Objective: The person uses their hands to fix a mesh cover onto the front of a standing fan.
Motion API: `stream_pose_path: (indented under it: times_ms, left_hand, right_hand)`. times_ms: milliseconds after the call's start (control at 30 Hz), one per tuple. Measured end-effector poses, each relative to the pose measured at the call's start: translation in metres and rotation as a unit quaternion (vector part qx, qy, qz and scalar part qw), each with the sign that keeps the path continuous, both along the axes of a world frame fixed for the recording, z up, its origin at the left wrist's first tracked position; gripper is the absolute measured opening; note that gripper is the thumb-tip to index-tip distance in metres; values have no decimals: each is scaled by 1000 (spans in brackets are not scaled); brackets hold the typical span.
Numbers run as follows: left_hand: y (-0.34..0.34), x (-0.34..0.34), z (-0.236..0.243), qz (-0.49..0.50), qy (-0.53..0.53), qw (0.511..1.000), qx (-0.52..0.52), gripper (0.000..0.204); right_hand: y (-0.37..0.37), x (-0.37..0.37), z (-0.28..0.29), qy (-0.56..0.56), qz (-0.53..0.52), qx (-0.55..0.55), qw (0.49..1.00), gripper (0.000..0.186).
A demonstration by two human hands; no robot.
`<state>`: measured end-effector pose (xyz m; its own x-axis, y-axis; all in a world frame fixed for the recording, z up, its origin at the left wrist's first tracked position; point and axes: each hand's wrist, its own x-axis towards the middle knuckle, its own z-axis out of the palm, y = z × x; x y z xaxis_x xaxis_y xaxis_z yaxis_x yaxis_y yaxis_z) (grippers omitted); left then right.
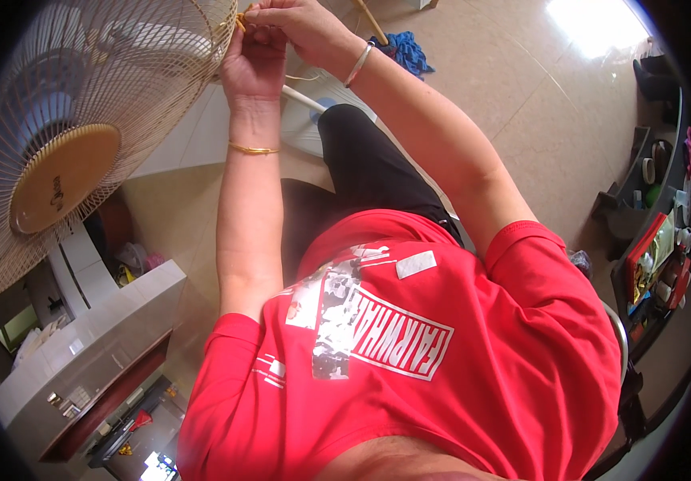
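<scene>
Both my hands are raised to the rim of a large electric fan's wire grille (161, 88), which fills the upper left. My left hand (255, 70) is palm up with its fingers curled around a small orange-yellow clip-like piece (240, 22) at the grille's edge. My right hand (307, 29) reaches over from the right, its thumb and fingers pinched together at the same small piece. The fingers partly hide it, so its exact form is unclear. The fan's round tan centre cap (64, 178) faces me.
The fan's white pole (303, 99) and pale base (289, 132) stand by my legs. A blue mop head (405, 54) lies on the tiled floor beyond. A dark shelf with assorted goods (658, 264) curves along the right. A light counter (97, 329) stands at lower left.
</scene>
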<state>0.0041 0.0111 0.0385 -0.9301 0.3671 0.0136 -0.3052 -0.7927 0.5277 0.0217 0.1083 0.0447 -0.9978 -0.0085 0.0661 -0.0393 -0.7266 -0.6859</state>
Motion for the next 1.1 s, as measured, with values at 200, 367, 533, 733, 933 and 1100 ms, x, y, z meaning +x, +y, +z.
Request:
stream_pose_path:
  times_ms: [200,367,533,733,933,1100]
  left_hand:
    - [-12,-11,-13,-66,35,997,36,11]
    - [-13,-9,-11,-60,29,997,29,10]
    - [-8,-7,-4,-67,43,997,24,13]
    - [-11,-10,-7,-120,76,988,69,26]
    - [-2,-1,4,-78,73,994,16,28]
    - [-10,-9,-3,-95,53,994,35,26]
  right_hand:
    - [3,-6,-16,12,-72,-7,997,7]
    - [10,-1,1,146,-160,135,967,7]
    - [17,2,19,134,-94,224,961,7]
    - [15,-2,19,122,-47,238,962,7]
    - [23,-5,18,163,-82,332,926,11]
    - [32,-14,24,205,-45,398,893,14]
